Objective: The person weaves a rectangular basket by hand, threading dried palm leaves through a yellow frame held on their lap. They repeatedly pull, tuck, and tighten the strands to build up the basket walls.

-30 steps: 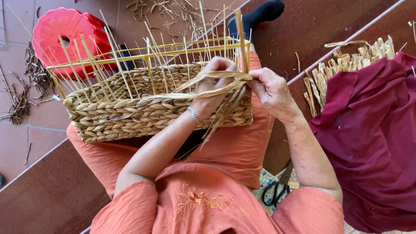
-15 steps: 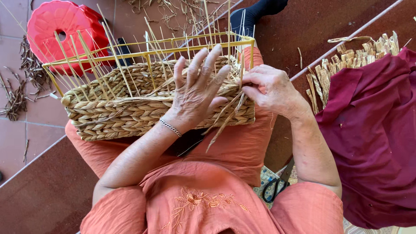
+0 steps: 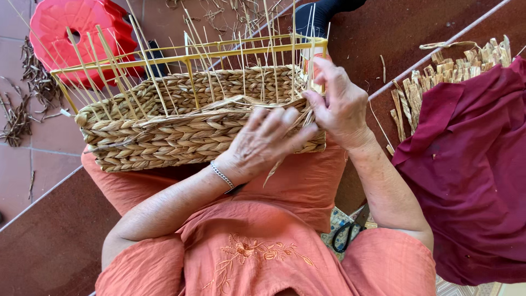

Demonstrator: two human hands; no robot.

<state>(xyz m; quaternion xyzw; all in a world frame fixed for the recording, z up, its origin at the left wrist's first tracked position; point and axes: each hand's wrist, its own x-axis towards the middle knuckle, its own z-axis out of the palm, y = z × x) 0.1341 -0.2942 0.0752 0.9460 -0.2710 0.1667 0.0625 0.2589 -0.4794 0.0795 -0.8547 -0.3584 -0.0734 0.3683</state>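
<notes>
We are weaving the wall of a rectangular straw basket that rests on our lap, its braided side facing us and its yellow wire frame standing above the finished rows, with thin upright stakes rising through it. Our left hand lies flat against the near wall close to the right corner, fingers spread and pressing the braid, not closed around anything. Our right hand sits at that same corner, thumb and fingers pinched on a flat straw strand that runs along the top of the woven rows. We judge the step in hand to be laying this strand around the corner and packing it down against the row beneath. The next move, as we read it, calls for keeping the strand taut with the right hand while the left holds the wall firm, then threading it behind the nearest stake without bending the thin uprights. To our right, a bundle of cut straw lies partly under a dark red cloth, near enough to draw from. A pair of black-handled scissors lies beside our right thigh, and a red plastic stool stands on the tiled floor beyond the basket.
</notes>
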